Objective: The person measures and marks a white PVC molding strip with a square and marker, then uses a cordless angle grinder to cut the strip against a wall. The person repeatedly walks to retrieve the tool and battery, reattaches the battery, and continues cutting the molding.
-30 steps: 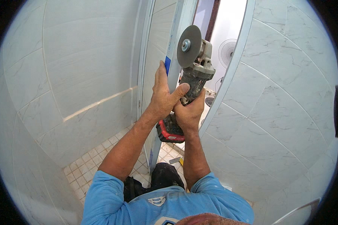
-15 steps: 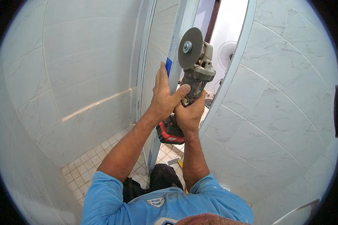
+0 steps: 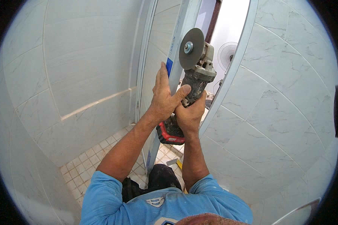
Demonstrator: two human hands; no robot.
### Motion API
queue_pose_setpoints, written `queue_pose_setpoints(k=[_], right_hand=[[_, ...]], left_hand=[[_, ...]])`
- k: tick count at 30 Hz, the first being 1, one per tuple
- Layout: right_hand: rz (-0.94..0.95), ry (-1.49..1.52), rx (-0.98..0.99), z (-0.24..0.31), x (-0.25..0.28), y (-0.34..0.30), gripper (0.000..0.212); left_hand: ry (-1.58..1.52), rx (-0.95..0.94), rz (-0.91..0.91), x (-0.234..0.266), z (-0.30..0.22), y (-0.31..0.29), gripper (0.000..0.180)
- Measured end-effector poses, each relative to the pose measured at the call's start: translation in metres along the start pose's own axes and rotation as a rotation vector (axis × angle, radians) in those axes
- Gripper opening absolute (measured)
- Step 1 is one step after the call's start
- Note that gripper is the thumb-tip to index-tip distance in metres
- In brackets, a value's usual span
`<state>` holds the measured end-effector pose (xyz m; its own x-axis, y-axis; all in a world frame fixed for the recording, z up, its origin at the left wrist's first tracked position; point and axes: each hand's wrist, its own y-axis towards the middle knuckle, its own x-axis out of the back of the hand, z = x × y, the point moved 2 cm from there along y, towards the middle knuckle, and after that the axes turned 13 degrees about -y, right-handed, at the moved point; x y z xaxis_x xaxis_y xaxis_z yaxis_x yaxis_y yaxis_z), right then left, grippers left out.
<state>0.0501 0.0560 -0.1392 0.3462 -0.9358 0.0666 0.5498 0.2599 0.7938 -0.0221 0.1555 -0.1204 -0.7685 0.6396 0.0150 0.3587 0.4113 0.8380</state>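
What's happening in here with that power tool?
A person's right hand grips a cordless angle grinder, its grey disc uppermost, in front of a door. The left hand is open beside the door's edge, thumb overlapping the grinder in view. Whether the disc is spinning, I can't tell.

The shirt (image 3: 193, 204) is light blue, with short sleeves (image 3: 106, 187) and a white chest emblem (image 3: 155, 202); the trousers (image 3: 163, 177) are black.
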Motion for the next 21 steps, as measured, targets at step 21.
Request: queue_pose_setpoints(k=[21], right_hand=[[0.001, -0.016, 0.004, -0.0012, -0.0001, 0.0011, 0.055]], left_hand=[[0.006, -0.05, -0.023, -0.0009, 0.0032, -0.0009, 0.13]])
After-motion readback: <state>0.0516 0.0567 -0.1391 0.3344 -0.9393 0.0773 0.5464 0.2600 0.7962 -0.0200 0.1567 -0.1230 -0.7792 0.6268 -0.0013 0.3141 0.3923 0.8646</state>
